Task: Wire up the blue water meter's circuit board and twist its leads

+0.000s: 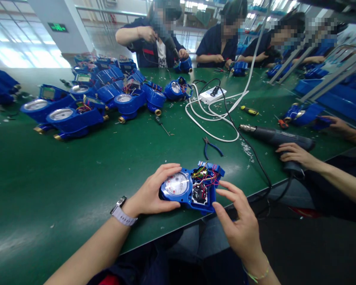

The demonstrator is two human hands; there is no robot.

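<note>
A blue water meter (192, 189) with a round white dial and an open box of red, green and yellow wires lies at the near edge of the green table (77, 186). My left hand (154, 192) wraps round the dial end, thumb under and fingers over it. My right hand (240, 221) sits at the wiring end, fingers spread, thumb touching the meter's lower corner.
Blue-handled pliers (211, 146) lie just beyond the meter. Several more blue meters (77, 114) crowd the far left. A white power strip (212, 95) with looping cables is mid-table. A neighbour's hand (296, 154) rests on a dark heat gun (277, 136) to the right. Other people work at the far side.
</note>
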